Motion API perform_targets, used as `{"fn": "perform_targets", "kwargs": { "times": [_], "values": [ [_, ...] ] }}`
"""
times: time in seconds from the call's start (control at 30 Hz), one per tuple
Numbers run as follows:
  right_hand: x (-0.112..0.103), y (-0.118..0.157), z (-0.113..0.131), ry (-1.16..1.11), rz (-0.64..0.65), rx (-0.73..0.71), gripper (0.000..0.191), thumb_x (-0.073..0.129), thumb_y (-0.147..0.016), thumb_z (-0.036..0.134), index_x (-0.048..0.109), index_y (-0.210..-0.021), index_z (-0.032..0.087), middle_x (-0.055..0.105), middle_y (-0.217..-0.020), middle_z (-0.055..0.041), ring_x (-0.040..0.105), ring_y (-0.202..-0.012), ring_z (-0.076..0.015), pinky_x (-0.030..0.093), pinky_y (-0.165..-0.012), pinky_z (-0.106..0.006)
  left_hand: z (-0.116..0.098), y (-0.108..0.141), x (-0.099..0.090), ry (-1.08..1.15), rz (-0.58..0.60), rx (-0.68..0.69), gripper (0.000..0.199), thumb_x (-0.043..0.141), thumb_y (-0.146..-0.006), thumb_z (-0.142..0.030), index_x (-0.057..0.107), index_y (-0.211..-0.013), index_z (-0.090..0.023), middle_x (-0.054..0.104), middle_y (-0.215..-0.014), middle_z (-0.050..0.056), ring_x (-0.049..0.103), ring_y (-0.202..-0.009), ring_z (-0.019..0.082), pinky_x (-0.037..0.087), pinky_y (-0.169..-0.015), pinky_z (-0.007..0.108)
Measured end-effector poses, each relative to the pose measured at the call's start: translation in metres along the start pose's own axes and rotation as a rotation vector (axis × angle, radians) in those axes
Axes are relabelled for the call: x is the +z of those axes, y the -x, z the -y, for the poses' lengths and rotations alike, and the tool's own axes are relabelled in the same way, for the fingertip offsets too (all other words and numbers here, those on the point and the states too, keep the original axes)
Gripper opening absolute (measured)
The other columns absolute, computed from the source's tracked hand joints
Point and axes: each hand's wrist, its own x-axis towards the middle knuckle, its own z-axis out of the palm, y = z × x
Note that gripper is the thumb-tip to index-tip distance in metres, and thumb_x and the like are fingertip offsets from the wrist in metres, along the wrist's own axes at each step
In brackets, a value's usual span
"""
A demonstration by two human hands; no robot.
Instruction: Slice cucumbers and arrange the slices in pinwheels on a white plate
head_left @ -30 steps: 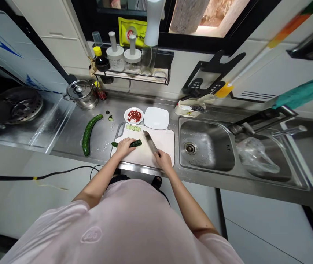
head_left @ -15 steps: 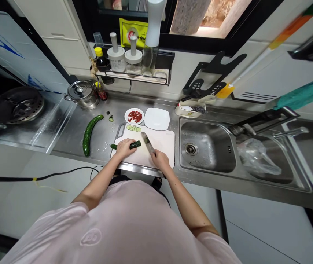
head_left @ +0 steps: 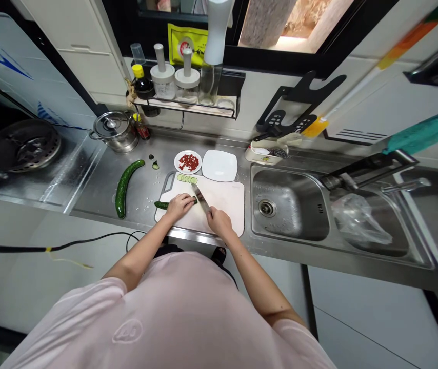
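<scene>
On the white cutting board (head_left: 222, 218) lies a dark green cucumber (head_left: 161, 205), and my left hand (head_left: 179, 206) is closed over it near its right end. My right hand (head_left: 219, 222) grips a knife (head_left: 201, 198) by its handle. The blade points up and to the left, close beside the cucumber's right end. Whether it touches the cucumber I cannot tell. Several pale green cucumber slices (head_left: 187, 179) lie in a row at the board's upper left. A whole curved cucumber (head_left: 124, 189) rests on the steel counter to the left.
Behind the board stand a plate of chopped red pieces (head_left: 188, 162) and a white square plate (head_left: 219, 165). The sink (head_left: 292, 205) is on the right. A lidded pot (head_left: 116, 132) and a wok (head_left: 21, 146) are on the left. Cucumber ends (head_left: 155, 165) lie on the counter.
My left hand has slid right along the cucumber, toward its cut end. My right hand has brought the knife left, next to that end.
</scene>
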Motion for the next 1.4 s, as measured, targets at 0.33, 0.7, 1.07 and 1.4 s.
{"fn": "perform_targets", "kwargs": {
  "times": [0.33, 0.7, 1.07, 1.4],
  "values": [
    [-0.001, -0.001, 0.005, -0.005, 0.017, 0.018, 0.028, 0.032, -0.097, 0.03, 0.055, -0.108, 0.018, 0.067, -0.098, -0.0108, 0.062, -0.09, -0.0206, 0.038, -0.071, -0.026, -0.002, 0.001, 0.0, -0.029, 0.005, -0.001, 0.028, 0.045, -0.092, -0.032, 0.067, -0.11, -0.026, 0.062, -0.103, 0.006, 0.055, -0.096, 0.016, 0.044, -0.088, 0.03],
    [0.004, -0.001, 0.004, 0.004, 0.025, -0.017, 0.025, 0.034, -0.096, 0.028, 0.054, -0.107, 0.018, 0.067, -0.095, -0.0105, 0.063, -0.087, -0.0209, 0.038, -0.069, -0.026, -0.003, 0.001, 0.003, -0.041, 0.003, -0.018, 0.028, 0.046, -0.092, -0.032, 0.067, -0.11, -0.027, 0.061, -0.102, 0.006, 0.055, -0.096, 0.017, 0.045, -0.088, 0.031],
    [0.002, 0.011, -0.002, -0.022, 0.08, -0.057, 0.024, 0.036, -0.094, 0.024, 0.057, -0.102, 0.016, 0.067, -0.094, -0.0121, 0.063, -0.086, -0.0218, 0.037, -0.067, -0.026, -0.002, 0.002, 0.004, -0.029, 0.004, -0.02, 0.027, 0.046, -0.092, -0.032, 0.068, -0.107, -0.027, 0.062, -0.104, 0.006, 0.055, -0.096, 0.017, 0.045, -0.088, 0.032],
    [0.001, 0.025, -0.013, -0.017, 0.119, -0.062, 0.024, 0.037, -0.093, 0.023, 0.058, -0.102, 0.016, 0.066, -0.093, -0.0126, 0.062, -0.083, -0.0212, 0.035, -0.064, -0.025, 0.0, 0.001, 0.004, -0.001, -0.004, 0.001, 0.028, 0.044, -0.092, -0.033, 0.068, -0.106, -0.027, 0.063, -0.105, 0.004, 0.055, -0.097, 0.016, 0.043, -0.089, 0.029]
  ]
}}
